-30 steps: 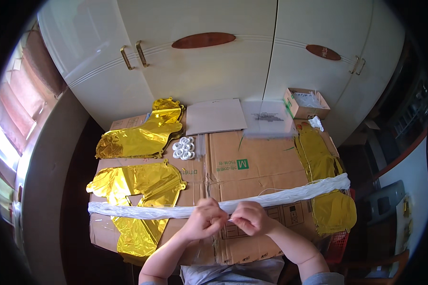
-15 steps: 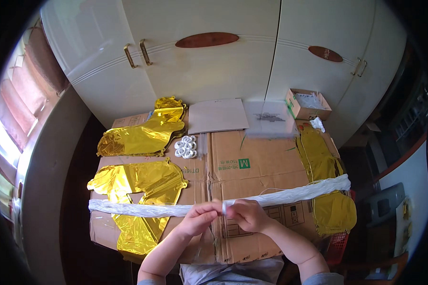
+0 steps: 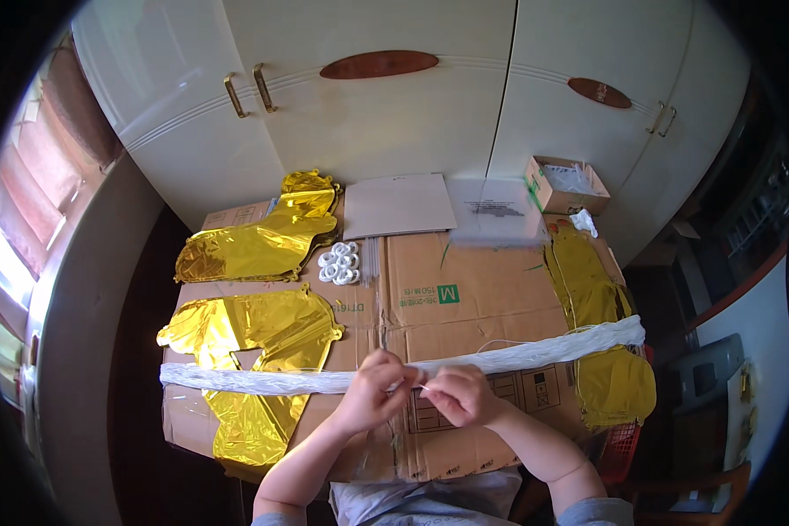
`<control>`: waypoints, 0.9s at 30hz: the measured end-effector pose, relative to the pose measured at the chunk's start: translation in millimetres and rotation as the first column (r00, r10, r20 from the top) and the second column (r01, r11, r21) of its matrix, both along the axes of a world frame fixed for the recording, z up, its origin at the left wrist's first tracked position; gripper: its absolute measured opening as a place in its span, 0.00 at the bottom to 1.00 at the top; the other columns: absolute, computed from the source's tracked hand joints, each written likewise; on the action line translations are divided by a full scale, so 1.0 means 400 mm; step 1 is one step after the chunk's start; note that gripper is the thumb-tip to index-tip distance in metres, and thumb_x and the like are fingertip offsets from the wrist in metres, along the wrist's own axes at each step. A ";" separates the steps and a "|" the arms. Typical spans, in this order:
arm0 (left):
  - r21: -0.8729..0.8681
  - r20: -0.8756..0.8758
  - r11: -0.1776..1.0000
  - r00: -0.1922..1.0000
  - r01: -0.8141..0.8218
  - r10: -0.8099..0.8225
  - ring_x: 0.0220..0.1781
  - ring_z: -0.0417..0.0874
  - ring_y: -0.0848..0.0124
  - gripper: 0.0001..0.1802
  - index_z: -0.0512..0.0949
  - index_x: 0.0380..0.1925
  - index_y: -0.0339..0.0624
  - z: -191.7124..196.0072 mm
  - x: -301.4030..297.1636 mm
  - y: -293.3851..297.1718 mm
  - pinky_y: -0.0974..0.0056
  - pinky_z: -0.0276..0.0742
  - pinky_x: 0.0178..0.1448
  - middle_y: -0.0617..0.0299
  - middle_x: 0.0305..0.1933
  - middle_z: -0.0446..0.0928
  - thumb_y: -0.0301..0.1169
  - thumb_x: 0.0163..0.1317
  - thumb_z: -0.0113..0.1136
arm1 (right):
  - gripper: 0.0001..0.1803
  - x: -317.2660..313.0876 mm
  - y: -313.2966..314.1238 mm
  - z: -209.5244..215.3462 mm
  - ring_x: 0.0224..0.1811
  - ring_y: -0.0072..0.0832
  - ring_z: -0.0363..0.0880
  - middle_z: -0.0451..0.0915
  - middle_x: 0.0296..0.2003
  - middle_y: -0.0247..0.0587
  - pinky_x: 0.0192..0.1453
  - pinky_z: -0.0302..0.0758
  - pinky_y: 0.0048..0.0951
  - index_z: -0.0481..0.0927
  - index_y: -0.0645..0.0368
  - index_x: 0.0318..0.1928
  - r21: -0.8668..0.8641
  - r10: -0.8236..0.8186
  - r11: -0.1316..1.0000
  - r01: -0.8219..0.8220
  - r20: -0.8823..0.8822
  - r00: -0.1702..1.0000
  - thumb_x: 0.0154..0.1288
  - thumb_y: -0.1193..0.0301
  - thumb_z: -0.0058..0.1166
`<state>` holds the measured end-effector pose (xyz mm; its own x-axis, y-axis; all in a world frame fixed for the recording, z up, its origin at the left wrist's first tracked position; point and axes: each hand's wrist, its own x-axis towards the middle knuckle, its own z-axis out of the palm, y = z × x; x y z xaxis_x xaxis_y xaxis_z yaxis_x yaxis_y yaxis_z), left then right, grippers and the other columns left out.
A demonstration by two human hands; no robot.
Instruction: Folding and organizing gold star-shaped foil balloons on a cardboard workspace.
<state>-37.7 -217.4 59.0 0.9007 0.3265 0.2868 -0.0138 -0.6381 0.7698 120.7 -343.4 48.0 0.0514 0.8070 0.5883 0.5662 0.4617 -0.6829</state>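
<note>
Both hands are closed and close together over the middle of the table, at the near edge of a long hank of white string (image 3: 535,352) that stretches from left to right. A small white coil (image 3: 419,375), partly hidden by fingers, is gripped in my left hand (image 3: 375,390). My right hand (image 3: 461,394) pinches a short white string end (image 3: 425,387) just beside it. Farther off, left of centre, lies a cluster of several small white string coils (image 3: 338,263).
Flat gold foil balloons lie at the far left (image 3: 254,247), near left (image 3: 272,329) and right (image 3: 618,386) on the cardboard (image 3: 473,298). A grey board (image 3: 399,206), clear plastic sheets (image 3: 495,210) and a small open box (image 3: 570,186) line the back, before white cabinets (image 3: 386,123).
The white coil between my hands has turned and is now mostly covered by my left fingers. My right fingers have shifted to pinch a string end. The view has moved slightly.
</note>
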 end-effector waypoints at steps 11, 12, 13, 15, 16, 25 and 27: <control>-0.203 0.097 0.972 0.990 0.118 -0.099 0.43 0.73 0.71 0.11 0.79 0.41 0.35 -0.023 -0.012 0.024 0.66 0.68 0.51 0.57 0.38 0.76 0.20 0.61 0.50 | 0.03 0.003 -0.002 -0.014 0.23 0.39 0.76 0.73 0.22 0.41 0.28 0.73 0.35 0.76 0.58 0.32 0.053 -0.042 0.998 0.040 0.045 0.998 0.58 0.74 0.57; -0.174 0.070 0.973 0.988 0.149 -0.139 0.43 0.73 0.71 0.12 0.79 0.41 0.35 -0.033 -0.016 0.023 0.66 0.68 0.51 0.57 0.38 0.76 0.19 0.60 0.50 | 0.03 0.006 -0.005 -0.014 0.23 0.39 0.76 0.72 0.22 0.41 0.28 0.74 0.35 0.76 0.58 0.32 0.041 -0.077 0.996 0.076 0.022 0.997 0.58 0.74 0.57; -0.590 0.214 0.745 0.949 0.313 -0.229 0.43 0.72 0.70 0.12 0.79 0.43 0.35 -0.052 -0.016 0.008 0.67 0.68 0.50 0.57 0.39 0.74 0.19 0.61 0.50 | 0.03 0.005 -0.002 -0.011 0.24 0.40 0.76 0.74 0.23 0.42 0.28 0.73 0.36 0.76 0.58 0.32 -0.032 -0.144 0.989 0.143 -0.030 0.989 0.58 0.75 0.57; -0.630 0.191 0.729 0.964 0.266 -0.187 0.43 0.72 0.70 0.13 0.78 0.44 0.35 -0.042 -0.020 0.004 0.67 0.68 0.51 0.57 0.40 0.74 0.19 0.61 0.50 | 0.03 -0.016 0.011 -0.014 0.24 0.40 0.77 0.75 0.24 0.42 0.28 0.73 0.37 0.75 0.59 0.32 -0.079 -0.123 0.989 0.122 -0.012 0.992 0.58 0.75 0.56; -0.649 0.179 0.720 0.970 0.244 -0.167 0.43 0.72 0.69 0.13 0.78 0.44 0.35 -0.034 -0.018 0.003 0.68 0.68 0.51 0.58 0.41 0.73 0.19 0.61 0.50 | 0.03 -0.022 0.014 -0.015 0.24 0.41 0.77 0.76 0.25 0.42 0.28 0.72 0.37 0.75 0.59 0.32 -0.102 -0.114 0.988 0.113 -0.004 0.993 0.57 0.76 0.56; -0.412 0.097 0.883 0.974 0.225 -0.203 0.43 0.74 0.68 0.16 0.79 0.44 0.38 -0.044 -0.008 0.005 0.66 0.70 0.47 0.58 0.30 0.74 0.17 0.55 0.52 | 0.01 -0.006 0.009 -0.005 0.22 0.39 0.75 0.74 0.21 0.41 0.25 0.70 0.36 0.76 0.59 0.30 -0.037 -0.261 0.965 0.259 -0.065 0.963 0.59 0.77 0.55; -0.637 0.220 0.739 0.971 0.219 -0.099 0.43 0.74 0.68 0.16 0.79 0.44 0.38 -0.045 -0.004 -0.003 0.66 0.70 0.47 0.58 0.31 0.73 0.17 0.56 0.51 | 0.01 -0.013 0.016 -0.025 0.21 0.39 0.75 0.74 0.21 0.40 0.24 0.70 0.35 0.76 0.58 0.31 -0.100 -0.243 0.966 0.237 -0.051 0.969 0.59 0.76 0.54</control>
<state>-39.5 -218.5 41.1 0.9172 0.3436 0.2016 -0.2298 0.0429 0.9723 115.4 -337.2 38.1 0.2846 0.8170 0.5015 0.6079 0.2507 -0.7534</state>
